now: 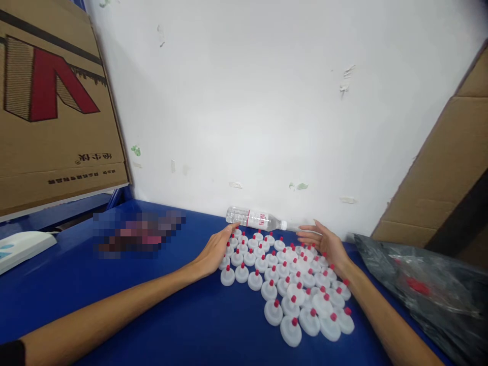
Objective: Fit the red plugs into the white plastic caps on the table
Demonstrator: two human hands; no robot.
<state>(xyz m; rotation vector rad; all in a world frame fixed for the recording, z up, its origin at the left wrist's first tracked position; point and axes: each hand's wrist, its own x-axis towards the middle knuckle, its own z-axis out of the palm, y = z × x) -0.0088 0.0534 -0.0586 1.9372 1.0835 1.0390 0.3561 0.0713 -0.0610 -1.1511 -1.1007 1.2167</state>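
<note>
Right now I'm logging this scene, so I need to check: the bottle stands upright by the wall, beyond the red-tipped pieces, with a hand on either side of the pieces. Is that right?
Not quite: the head view shows the bottle lying on its side. It is by the wall, beyond the red-tipped pieces, with the left hand and right hand on either side of them.

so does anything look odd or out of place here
The clear plastic bottle lies on its side rather than standing, behind the round white red-tipped pieces; no spill visible. The white wall looks patchy, with whitish and green scraps.
</note>
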